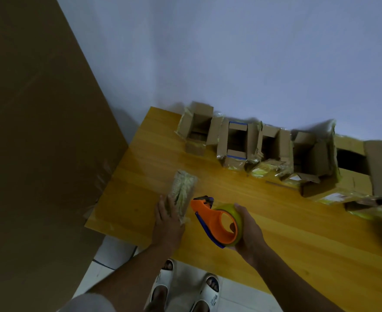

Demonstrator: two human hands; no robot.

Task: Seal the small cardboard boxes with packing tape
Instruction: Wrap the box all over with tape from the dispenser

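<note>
A small closed cardboard box (184, 190), covered in shiny tape, lies on the yellow wooden table (275, 221) near its left front corner. My left hand (167, 224) rests flat on the near end of that box, fingers apart. My right hand (247, 230) grips an orange tape dispenser (214, 219) with a yellow-green tape roll, just right of the box, its cutter end pointing at the box. Several small open cardboard boxes (237, 140) with flaps up stand in a row along the back of the table.
A large brown cardboard sheet (39, 154) leans at the left, close to the table's corner. A bigger open box (356, 161) sits at the back right. A pale wall is behind the table. My sandalled feet (185, 287) stand on white floor tiles below the table edge.
</note>
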